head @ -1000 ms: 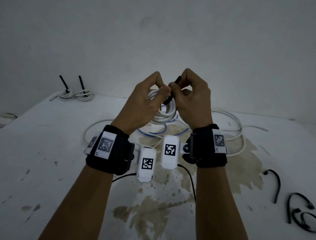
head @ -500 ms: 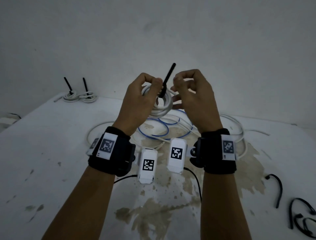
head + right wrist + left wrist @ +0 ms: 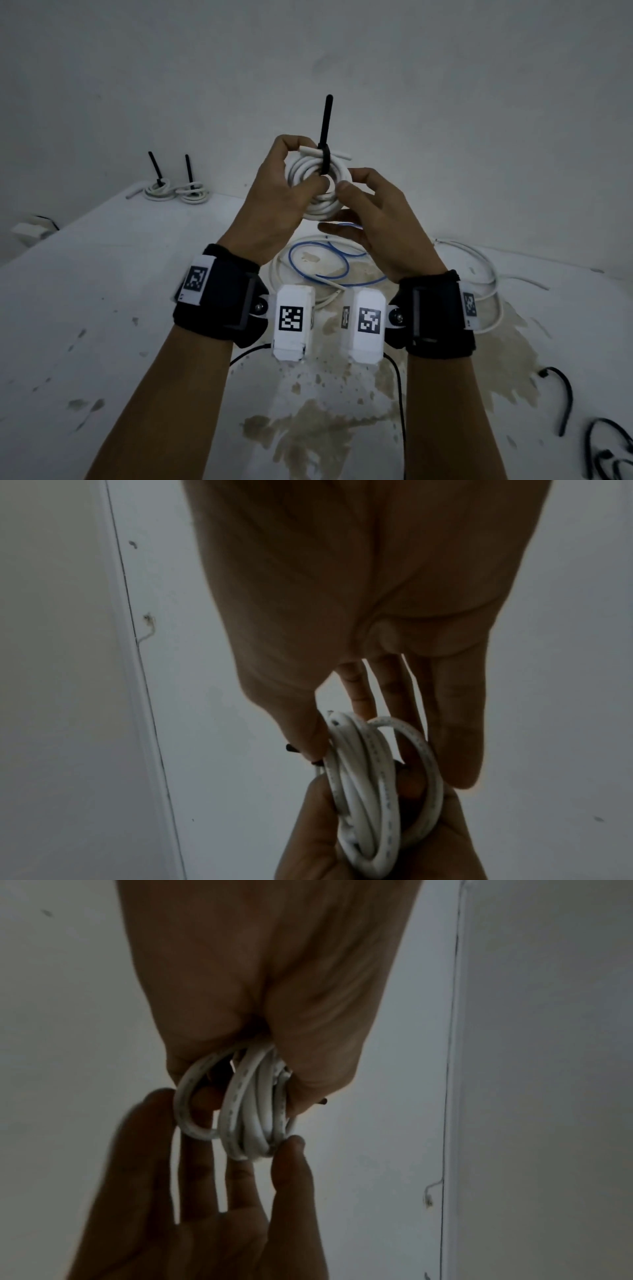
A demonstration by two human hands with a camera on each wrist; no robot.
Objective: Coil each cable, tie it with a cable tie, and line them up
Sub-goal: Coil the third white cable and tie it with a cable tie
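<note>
- Left hand [image 3: 274, 192], fingers curled, grips the coiled white round cable [image 3: 320, 186], held up above the stained white table [image 3: 102, 308].
- The black plastic cable tie [image 3: 325, 137] was slanted half a second ago; now it is cinched round the coil, tail pointing to 12 o'clock, long axis vertical. I judge the tying nearly done.
- Right hand [image 3: 373, 219] has let go of the tie; its relaxed straight fingers only touch the coil at 5 o'clock.

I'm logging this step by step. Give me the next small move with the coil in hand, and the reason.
Probably set the white coil beside the two tied coils at the table's far left. The black tie already wraps it, tail up; the left hand grips it, and the right hand is open with its thumb on it.
</note>
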